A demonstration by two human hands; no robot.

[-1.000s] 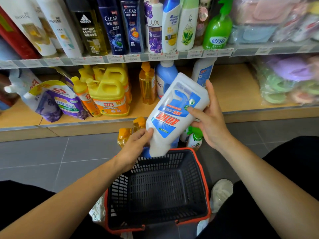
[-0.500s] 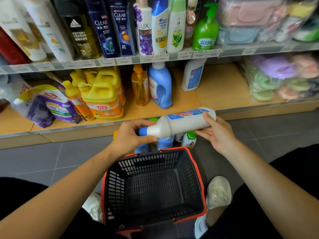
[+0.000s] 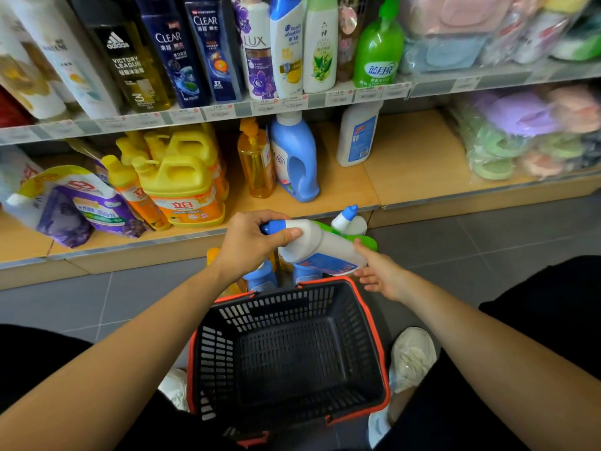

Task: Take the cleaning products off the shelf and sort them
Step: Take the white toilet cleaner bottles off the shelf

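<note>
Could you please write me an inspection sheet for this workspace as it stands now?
Surface: grey tiled floor; wooden lower shelf.
Job's things: white bottle, held on its side near the far rim of the black basket; more bottles on the floor behind it; yellow jugs, refill pouches and blue detergent bottle on the lower shelf.
Clutter: nothing seen.
Grips: left hand grips the white bottle's neck; right hand touches its base with straight fingers.
Cables: nothing seen.
Surroundings: shampoo bottles on the upper shelf; bagged slippers at right.
</note>
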